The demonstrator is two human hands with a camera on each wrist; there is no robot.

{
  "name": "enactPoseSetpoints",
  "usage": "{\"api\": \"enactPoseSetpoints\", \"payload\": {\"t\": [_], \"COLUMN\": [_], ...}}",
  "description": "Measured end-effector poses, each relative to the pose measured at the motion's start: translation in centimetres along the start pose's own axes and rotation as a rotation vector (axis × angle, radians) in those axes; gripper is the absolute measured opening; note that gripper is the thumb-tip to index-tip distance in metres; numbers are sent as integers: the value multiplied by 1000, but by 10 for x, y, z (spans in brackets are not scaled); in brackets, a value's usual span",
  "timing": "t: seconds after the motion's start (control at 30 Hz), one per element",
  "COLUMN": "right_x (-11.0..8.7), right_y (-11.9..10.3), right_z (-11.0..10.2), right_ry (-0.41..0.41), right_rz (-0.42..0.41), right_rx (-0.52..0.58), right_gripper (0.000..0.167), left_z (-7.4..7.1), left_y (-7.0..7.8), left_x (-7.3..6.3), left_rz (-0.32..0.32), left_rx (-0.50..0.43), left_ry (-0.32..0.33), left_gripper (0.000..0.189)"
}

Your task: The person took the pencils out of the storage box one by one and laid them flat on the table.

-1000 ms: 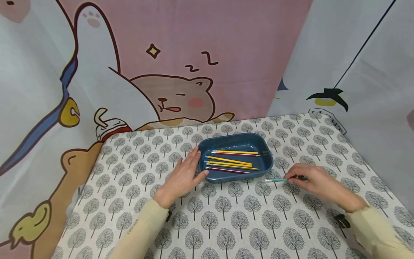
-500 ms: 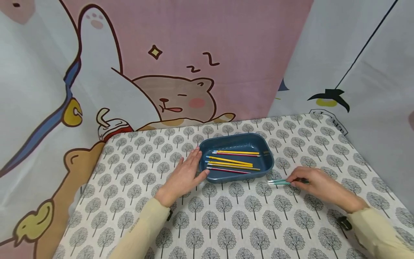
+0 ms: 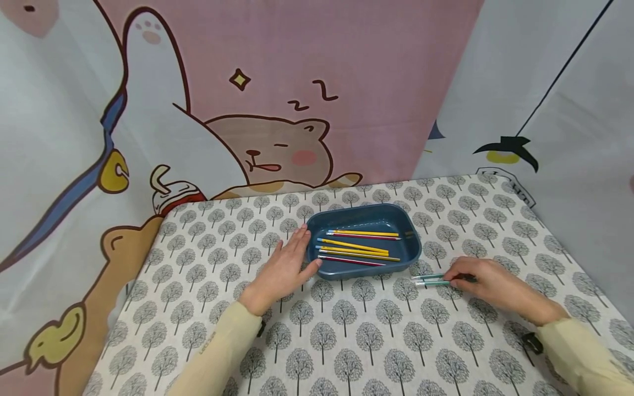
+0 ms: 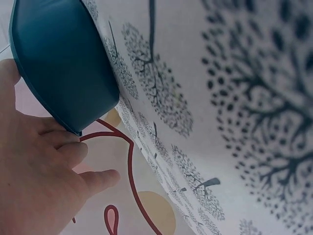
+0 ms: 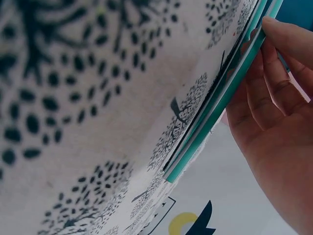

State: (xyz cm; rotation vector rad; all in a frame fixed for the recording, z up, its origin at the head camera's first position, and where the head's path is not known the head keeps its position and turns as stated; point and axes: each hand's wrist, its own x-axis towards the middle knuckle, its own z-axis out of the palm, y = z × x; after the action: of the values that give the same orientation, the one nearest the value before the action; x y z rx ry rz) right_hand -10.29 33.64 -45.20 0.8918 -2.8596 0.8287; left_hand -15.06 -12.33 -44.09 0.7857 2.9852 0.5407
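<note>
My left hand (image 3: 282,272) lies with its fingers straight against the left end of a dark blue tray (image 3: 356,272), fingertips at the rim, thumb near the front corner. Inside the tray are several yellow pencils (image 3: 364,233) and two dark red pencils (image 3: 351,260), their eraser ends to the left. Right of the tray, my right hand (image 3: 487,280) pinches a green pencil (image 5: 215,112) between thumb and fingers. A second green pencil (image 3: 427,276) lies beside it, close to the cloth, partly hidden by the hand in the head view.
A white cloth (image 3: 346,341) printed with grey trees covers the table. Behind it hangs a curtain (image 3: 376,82) with cartoon animals, coming right down to the table's back and left edges.
One green pencil showed ahead of my right fingers at first; now two show, slightly apart. My right hand has shifted a little towards me. The left hand keeps its place on the tray.
</note>
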Motion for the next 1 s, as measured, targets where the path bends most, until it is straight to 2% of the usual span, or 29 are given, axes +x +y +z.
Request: {"api": "enactPoseSetpoints", "payload": {"t": [0.7, 1.0], "right_x": [1, 0], "right_y": [0, 2], "right_z": [-1, -1], "right_ry": [-71, -85], "right_rz": [44, 35], "right_rx": [56, 65], "right_gripper": [27, 27], "left_z": [-2, -2], "left_y": [0, 1], "left_x": [-1, -1], "left_rz": [-2, -3], "left_rx": [0, 4], "left_ry": [-14, -24], "left_gripper": [81, 82]}}
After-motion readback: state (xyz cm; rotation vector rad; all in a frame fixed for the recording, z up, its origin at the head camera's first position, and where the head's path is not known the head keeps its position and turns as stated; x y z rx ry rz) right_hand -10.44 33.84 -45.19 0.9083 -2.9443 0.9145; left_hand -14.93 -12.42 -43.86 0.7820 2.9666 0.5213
